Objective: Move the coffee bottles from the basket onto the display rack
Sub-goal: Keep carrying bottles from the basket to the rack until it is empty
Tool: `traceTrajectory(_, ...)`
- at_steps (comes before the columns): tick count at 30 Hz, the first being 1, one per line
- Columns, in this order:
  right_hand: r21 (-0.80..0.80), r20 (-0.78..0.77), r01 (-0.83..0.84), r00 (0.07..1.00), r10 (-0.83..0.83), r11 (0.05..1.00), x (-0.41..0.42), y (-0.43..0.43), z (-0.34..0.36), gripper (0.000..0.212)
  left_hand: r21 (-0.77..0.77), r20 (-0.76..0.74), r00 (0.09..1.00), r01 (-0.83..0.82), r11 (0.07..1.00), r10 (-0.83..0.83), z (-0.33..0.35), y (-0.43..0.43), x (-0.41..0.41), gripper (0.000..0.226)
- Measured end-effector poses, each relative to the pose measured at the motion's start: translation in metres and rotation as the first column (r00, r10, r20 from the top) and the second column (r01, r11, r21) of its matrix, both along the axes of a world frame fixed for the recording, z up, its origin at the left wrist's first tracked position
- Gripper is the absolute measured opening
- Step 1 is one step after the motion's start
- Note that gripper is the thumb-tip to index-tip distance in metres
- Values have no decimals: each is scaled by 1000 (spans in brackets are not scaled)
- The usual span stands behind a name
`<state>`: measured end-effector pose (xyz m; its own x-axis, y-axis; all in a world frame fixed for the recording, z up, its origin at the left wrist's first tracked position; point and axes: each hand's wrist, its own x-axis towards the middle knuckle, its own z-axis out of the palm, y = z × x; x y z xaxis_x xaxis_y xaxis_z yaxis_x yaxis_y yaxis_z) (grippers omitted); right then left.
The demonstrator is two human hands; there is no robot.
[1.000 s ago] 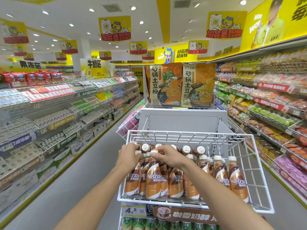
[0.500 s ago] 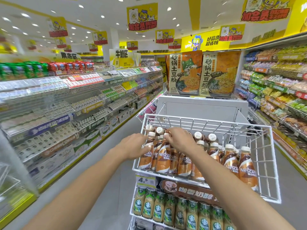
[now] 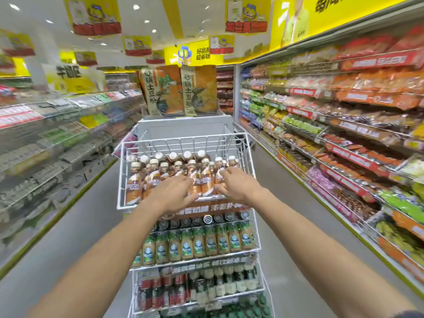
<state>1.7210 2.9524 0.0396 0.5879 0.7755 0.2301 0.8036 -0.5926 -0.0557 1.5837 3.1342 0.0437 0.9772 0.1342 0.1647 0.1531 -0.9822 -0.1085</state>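
Your left grip point(image 3: 177, 193) came off the caps at the row's left end and now lies flat on the fronts of the brown-and-white plastic coffee bottles point(image 3: 135, 182) mid-row. Your right grip point(image 3: 236, 184) slid from the middle caps to the right-end bottles. Your head dropped, so lower tiers of the white wire display rack point(image 3: 183, 143) show. View now motion-blurred.

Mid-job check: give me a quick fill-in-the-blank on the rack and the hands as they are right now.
1. The coffee bottles have ___ caps.
2. The left hand and the right hand both touch bottles on the ___ tier of the display rack.
3. The drink bottles one tier below carry ___ labels.
Missing words: white; top; green.
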Motion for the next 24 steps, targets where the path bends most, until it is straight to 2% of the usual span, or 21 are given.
traceTrajectory(3, -43, -56, 144, 988, -146, 989, -17, -100, -27, 60, -42, -16, 994, 106, 994, -106, -31, -73, 16, 75)
traceTrajectory(5, -80, -74, 238, 967, -244, 968, -28, -177, -49, 59, -88, -62, 976, 204, 975, -210, -54, -136, 30, 73)
traceTrajectory(7, -108, -95, 353, 927, -363, 929, -38, -258, -66, 60, -117, -128, 946, 284, 952, -298, -74, -207, 45, 80)
traceTrajectory(11, -152, -121, 578, 794, -596, 802, -63, -427, -85, 72, -168, -215, 866, 423, 890, -452, -91, -364, 71, 87)
traceTrajectory(13, -151, -133, 660, 724, -677, 736, -78, -513, -92, 76, -181, -216, 804, 524, 832, -554, -85, -449, 74, 75)
traceTrajectory(16, -174, -121, 769, 603, -788, 615, -105, -639, -99, 63, -182, -203, 712, 648, 740, -673, -78, -577, 74, 70)
traceTrajectory(20, -174, -187, 880, 412, -892, 442, -141, -794, -101, 61, -194, -193, 598, 754, 628, -778, -89, -745, 71, 75)
traceTrajectory(24, -214, -209, 916, 297, -932, 340, -172, -922, -112, 64, -237, -194, 530, 791, 563, -826, -117, -879, 61, 73)
